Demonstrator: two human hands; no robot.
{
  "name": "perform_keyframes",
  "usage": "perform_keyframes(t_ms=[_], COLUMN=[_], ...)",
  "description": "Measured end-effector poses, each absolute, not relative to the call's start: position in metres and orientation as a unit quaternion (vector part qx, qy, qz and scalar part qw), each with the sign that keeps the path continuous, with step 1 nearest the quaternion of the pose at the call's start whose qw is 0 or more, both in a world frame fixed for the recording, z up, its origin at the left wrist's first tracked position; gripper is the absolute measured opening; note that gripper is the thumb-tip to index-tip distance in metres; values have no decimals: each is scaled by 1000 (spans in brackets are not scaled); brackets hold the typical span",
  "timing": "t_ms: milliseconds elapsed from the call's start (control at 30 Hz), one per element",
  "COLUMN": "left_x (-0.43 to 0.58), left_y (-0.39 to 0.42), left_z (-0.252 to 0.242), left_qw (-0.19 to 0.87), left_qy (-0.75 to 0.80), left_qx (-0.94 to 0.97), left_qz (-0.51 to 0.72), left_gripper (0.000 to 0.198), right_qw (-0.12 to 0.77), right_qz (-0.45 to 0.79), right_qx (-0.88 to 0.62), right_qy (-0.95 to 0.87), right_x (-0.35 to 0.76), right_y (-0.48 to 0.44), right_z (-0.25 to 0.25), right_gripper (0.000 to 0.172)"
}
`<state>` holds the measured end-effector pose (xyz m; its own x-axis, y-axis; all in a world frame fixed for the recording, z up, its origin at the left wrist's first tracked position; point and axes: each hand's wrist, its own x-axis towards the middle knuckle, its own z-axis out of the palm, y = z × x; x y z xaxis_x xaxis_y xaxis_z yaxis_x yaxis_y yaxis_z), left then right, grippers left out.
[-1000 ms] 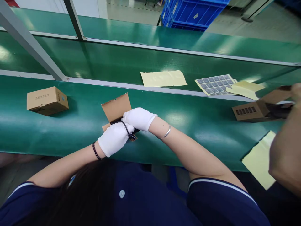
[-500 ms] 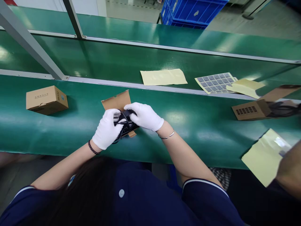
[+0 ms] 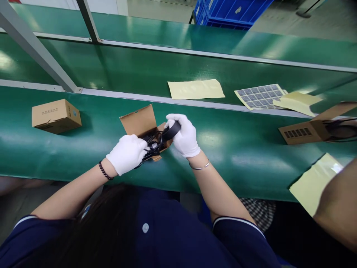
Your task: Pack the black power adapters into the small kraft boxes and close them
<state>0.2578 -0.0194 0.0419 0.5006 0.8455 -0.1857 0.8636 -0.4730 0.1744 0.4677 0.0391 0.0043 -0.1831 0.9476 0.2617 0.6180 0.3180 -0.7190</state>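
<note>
The interior of the small open brown cardboard box (image 3: 139,123) is screened by hands and wire. The white-gloved right hand (image 3: 184,134) is closed round a black cylindrical part (image 3: 172,131) just over the box. The white-gloved left hand (image 3: 126,153) is curled on the coiled black cable (image 3: 154,144) at the box mouth. Surface: green conveyor belt (image 3: 240,149). A closed brown carton (image 3: 55,116) sits well left, with blue plastic crates (image 3: 231,13) beyond.

Shut brown box (image 3: 56,116) sat on green belt (image 3: 237,149), well off to my left. Grey metal post (image 3: 36,52) slanted up behind it. On far belt lay yellow paper (image 3: 196,89), sheet of small grey stickers (image 3: 259,96), and bent yellow paper (image 3: 298,102) just beside it. To my right: open brown box (image 3: 304,132) with dark cord (image 3: 341,130) inside, yellow sheet (image 3: 315,182) at belt edge, another person's arm (image 3: 337,208). Blue crates (image 3: 231,13) stood far back.
</note>
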Motion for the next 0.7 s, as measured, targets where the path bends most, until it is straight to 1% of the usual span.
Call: perform_keyframes(t_ms=[67, 133, 200, 267, 333, 400, 500, 567, 700], left_x=[261, 263, 265, 269, 276, 283, 295, 302, 312], left_y=[-16, -12, -7, -2, 5, 10, 16, 16, 19], left_z=[47, 50, 50, 50, 51, 55, 62, 64, 61], left_qw=[141, 148, 145, 144, 144, 136, 119, 112, 114], left_qy=[516, 532, 529, 518, 504, 484, 466, 468, 481], left_qx=[843, 833, 836, 841, 844, 848, 855, 854, 846], left_qz=[-49, -41, -34, -59, -114, -166, -194, -196, -203], left_gripper=[29, 28, 29, 33, 34, 37, 40, 36, 30], right_qw=[275, 180, 93, 38, 6, -27, -63, -62, -85], right_qz=[166, 109, 91, 105, 119, 105, 60, 38, 20], right_qx=[-534, -546, -546, -517, -476, -456, -477, -503, -511], right_qy=[-782, -811, -827, -849, -872, -883, -874, -861, -855], right_x=[474, 482, 491, 496, 496, 492, 485, 483, 481], right_y=[38, 36, 34, 31, 26, 20, 12, 8, -1], right_z=[15, 30, 43, 53, 56, 55, 54, 57, 68], right_gripper=[38, 45, 49, 51, 55, 60, 63, 61, 51])
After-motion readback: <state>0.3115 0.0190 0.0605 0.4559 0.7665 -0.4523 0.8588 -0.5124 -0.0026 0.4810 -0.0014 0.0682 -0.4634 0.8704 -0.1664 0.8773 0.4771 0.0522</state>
